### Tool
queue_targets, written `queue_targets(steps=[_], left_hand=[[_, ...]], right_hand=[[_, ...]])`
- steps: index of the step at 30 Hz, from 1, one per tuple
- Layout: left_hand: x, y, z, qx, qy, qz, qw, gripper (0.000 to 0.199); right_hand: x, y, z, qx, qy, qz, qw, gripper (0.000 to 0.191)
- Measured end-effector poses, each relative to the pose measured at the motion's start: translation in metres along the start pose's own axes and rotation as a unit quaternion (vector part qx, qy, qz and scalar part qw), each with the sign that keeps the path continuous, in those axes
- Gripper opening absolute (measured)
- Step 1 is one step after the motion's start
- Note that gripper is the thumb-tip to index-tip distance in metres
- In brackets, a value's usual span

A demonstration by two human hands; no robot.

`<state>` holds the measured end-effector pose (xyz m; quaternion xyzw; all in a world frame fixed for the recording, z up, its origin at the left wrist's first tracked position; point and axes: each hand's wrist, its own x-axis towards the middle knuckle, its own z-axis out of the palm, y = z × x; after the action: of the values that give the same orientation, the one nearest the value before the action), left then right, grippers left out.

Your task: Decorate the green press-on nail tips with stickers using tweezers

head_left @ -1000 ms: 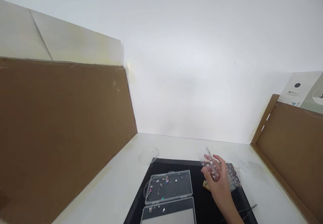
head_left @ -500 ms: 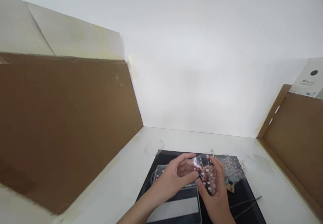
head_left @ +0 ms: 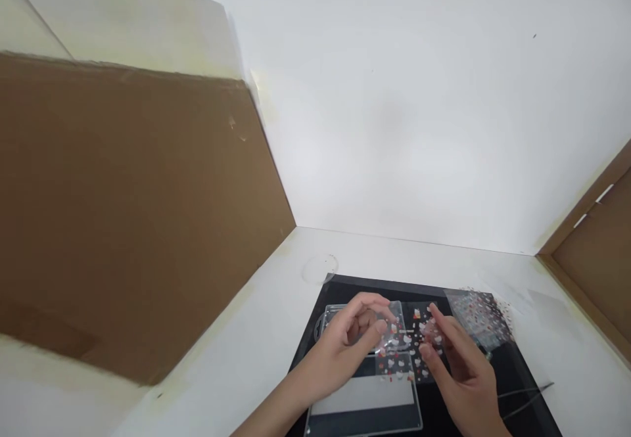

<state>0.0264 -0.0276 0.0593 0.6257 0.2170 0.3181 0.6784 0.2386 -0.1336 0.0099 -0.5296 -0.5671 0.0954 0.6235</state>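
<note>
A small clear plastic bag (head_left: 400, 361), printed with white cat figures and red bits, is spread between my hands above an open clear plastic case. My left hand (head_left: 340, 342) pinches its upper left side between thumb and fingertips. At the right side, the thumb and fingers of my right hand (head_left: 466, 374) hold its edge. The clear case (head_left: 418, 417) lies below on a black mat (head_left: 530, 417), with a white strip (head_left: 367, 394) across its lower half. Part of the case's upper half is hidden by my left hand and the bag.
More printed clear plastic (head_left: 480, 319) lies at the mat's upper right corner. A thin dark cord (head_left: 527, 392) crosses the right edge. Brown cardboard panels stand at left (head_left: 138, 227) and right (head_left: 599, 246), with a white wall (head_left: 394, 128) behind.
The bag, bunched and tilted between my hands before, is now flattened out. My right hand has moved away from the left. The camera view has shifted.
</note>
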Motion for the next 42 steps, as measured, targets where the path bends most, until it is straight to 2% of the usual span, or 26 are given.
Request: queue_targets(steps=[5, 9, 11, 16, 19, 23, 27, 30, 33, 37, 42], left_hand=[[-0.007, -0.001, 0.002, -0.017, -0.025, -0.021, 0.999, 0.059], [-0.008, -0.004, 0.004, -0.002, -0.005, -0.008, 1.000, 0.048], [-0.009, -0.006, 0.005, 0.004, -0.004, -0.010, 1.000, 0.047], [-0.011, -0.008, 0.004, -0.050, -0.017, -0.032, 0.998, 0.048], [-0.011, -0.009, 0.003, -0.050, -0.010, -0.003, 0.999, 0.042], [-0.009, -0.007, 0.003, -0.020, -0.002, 0.058, 0.998, 0.036], [-0.009, -0.004, 0.003, -0.001, -0.012, 0.110, 0.994, 0.043], [-0.011, -0.004, 0.003, 0.053, -0.014, 0.138, 0.989, 0.045], [-0.013, -0.006, 0.003, 0.155, 0.012, 0.174, 0.972, 0.040], [-0.012, -0.009, 0.008, 0.304, 0.078, 0.247, 0.917, 0.048], [-0.006, -0.010, 0.016, 0.306, 0.091, 0.373, 0.871, 0.022]], right_hand=[[0.002, -0.007, -0.005, -0.064, -0.003, -0.045, 0.997, 0.037], [0.011, -0.016, -0.009, -0.165, -0.008, -0.100, 0.981, 0.029], [0.011, -0.018, -0.009, -0.177, 0.002, -0.102, 0.979, 0.030], [-0.003, -0.011, -0.010, -0.062, -0.038, -0.081, 0.994, 0.055], [-0.007, -0.010, -0.008, 0.010, -0.027, -0.064, 0.998, 0.064], [-0.002, -0.017, -0.002, 0.062, 0.011, -0.062, 0.996, 0.061], [0.001, -0.025, 0.001, 0.085, 0.019, -0.061, 0.994, 0.058], [0.000, -0.027, 0.001, 0.097, 0.021, -0.055, 0.994, 0.057], [0.000, -0.028, 0.002, 0.091, 0.017, -0.054, 0.994, 0.060], [0.004, -0.033, 0.005, 0.084, -0.019, -0.062, 0.994, 0.062], [0.005, -0.038, 0.002, 0.092, -0.062, -0.055, 0.992, 0.056]])
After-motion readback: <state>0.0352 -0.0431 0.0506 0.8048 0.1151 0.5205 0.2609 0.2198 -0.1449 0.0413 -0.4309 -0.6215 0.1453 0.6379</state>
